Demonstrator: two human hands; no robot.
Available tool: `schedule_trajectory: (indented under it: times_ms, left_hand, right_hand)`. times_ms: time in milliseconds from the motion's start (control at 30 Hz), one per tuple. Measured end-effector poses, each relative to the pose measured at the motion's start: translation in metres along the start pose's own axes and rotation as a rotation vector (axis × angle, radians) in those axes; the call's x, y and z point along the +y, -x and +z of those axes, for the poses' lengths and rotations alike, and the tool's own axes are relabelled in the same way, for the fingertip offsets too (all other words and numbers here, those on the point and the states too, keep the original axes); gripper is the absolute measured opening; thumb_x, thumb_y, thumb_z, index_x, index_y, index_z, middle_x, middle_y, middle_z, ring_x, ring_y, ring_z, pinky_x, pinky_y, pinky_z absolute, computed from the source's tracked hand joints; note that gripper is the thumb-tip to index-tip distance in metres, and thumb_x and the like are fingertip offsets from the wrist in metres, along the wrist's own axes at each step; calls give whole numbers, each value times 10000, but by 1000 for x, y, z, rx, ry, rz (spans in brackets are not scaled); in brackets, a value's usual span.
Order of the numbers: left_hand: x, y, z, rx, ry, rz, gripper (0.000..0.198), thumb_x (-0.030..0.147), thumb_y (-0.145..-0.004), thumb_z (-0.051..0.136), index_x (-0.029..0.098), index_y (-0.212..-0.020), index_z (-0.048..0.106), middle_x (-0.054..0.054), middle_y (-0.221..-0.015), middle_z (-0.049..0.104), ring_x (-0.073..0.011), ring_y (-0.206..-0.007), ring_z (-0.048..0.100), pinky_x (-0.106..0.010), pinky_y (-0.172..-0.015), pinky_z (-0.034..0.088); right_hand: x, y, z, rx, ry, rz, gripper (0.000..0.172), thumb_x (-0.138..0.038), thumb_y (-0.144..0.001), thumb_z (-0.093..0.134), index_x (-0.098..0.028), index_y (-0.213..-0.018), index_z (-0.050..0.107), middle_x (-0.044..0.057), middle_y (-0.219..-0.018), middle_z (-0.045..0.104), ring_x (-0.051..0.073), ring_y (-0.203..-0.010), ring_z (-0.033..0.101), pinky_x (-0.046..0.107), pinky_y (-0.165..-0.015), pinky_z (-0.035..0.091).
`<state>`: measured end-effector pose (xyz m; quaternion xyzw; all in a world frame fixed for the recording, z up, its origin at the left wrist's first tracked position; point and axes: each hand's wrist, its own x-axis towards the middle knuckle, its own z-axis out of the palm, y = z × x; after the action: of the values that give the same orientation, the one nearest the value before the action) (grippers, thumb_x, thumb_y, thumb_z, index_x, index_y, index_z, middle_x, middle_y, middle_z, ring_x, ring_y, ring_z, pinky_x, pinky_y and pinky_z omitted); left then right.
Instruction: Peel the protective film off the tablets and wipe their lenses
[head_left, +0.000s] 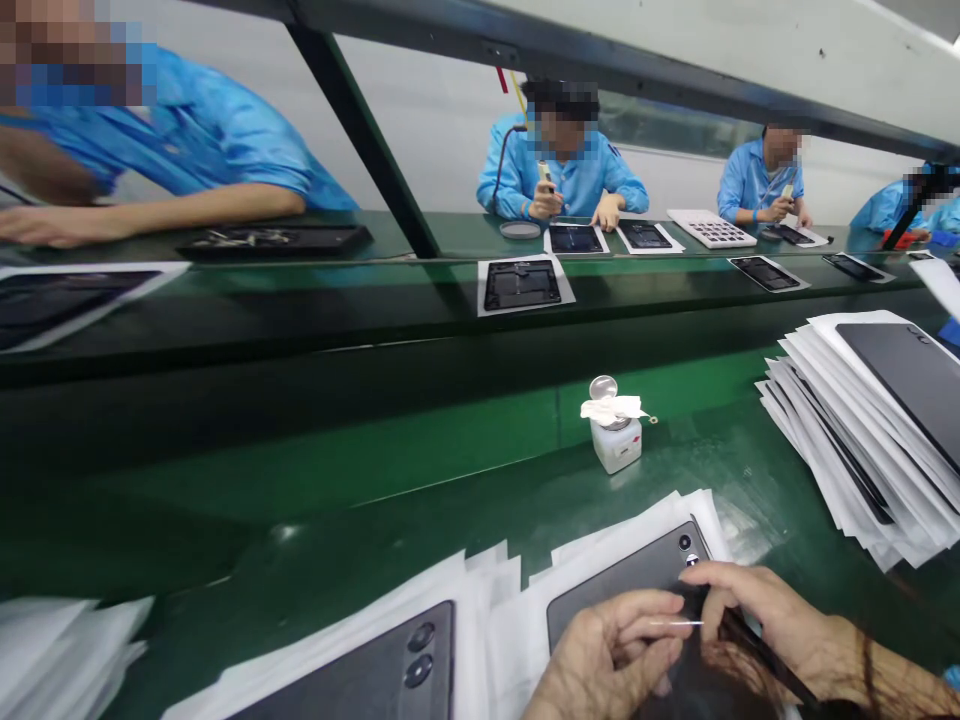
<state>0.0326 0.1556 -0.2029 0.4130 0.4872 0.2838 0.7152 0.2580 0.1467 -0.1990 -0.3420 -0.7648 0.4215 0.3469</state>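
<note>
My left hand (611, 650) is closed, its fingertips on a thin, clear, shiny piece (686, 623) seen edge-on, whose kind I cannot make out. Close by on the right, my right hand (784, 610) is curled round a slim black stick-like tool (769, 655) that slants down toward the bottom edge. Both hands are above a dark grey tablet back cover (600, 600) with camera rings at its upper corner, lying on white sheets. To the left, a second dark back cover (360, 670) with two camera rings rests on its own white sheets.
A small white dispenser bottle (617, 445) with a cloth under its raised lid stands beyond my hands. At right is a tall stack of covers and white sheets (862, 440). Tablet frames (523, 284) lie along the raised line opposite, where several co-workers in blue (562, 170) sit.
</note>
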Motion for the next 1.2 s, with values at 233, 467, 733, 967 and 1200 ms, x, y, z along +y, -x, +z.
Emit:
schedule_trajectory:
  times_ms: [233, 467, 733, 967, 1200]
  left_hand:
    - [11, 0, 1, -10, -56, -16, 357, 506, -554, 881, 244, -749, 738, -8, -588, 733, -204, -597, 658, -307, -663, 551]
    - [24, 4, 11, -3, -94, -17, 279, 433, -586, 779, 205, -724, 696, 3, -588, 708, -185, -595, 612, -293, -657, 475]
    - [33, 11, 14, -8, -134, -23, 298, 438, -628, 727, 172, -761, 712, -18, -620, 693, -190, -636, 598, -300, -663, 421]
    - [35, 11, 17, -4, -137, -40, 300, 434, -616, 707, 170, -759, 714, -17, -622, 683, -199, -648, 592, -313, -683, 427]
    - [36, 11, 16, -6, -145, -52, 302, 445, -612, 697, 180, -757, 697, -9, -630, 693, -204, -655, 602, -316, -690, 423]
  right_hand:
    - [-17, -2, -11, 15, 18, 5, 709, -234, -893, 665, -509, -1474, 365, -38, -885, 713, 199, -693, 675, 322, -729, 556]
    - [-16, -1, -21, 254, -462, 198, 543, -707, -964, 389, -275, -1087, 693, 64, -1003, 609, 222, -782, 633, 363, -732, 531]
    - [-25, -9, -19, 258, -471, 268, 159, -244, -752, 851, -263, -755, 693, 6, -831, 700, 150, -706, 650, 244, -639, 510]
    - [-27, -10, -16, 292, -383, 254, 143, -219, -732, 843, -251, -714, 705, 12, -778, 735, 151, -661, 682, 237, -604, 534]
    - [-28, -10, -16, 317, -383, 263, 146, -203, -725, 846, -243, -693, 710, 20, -750, 739, 155, -630, 681, 238, -567, 536]
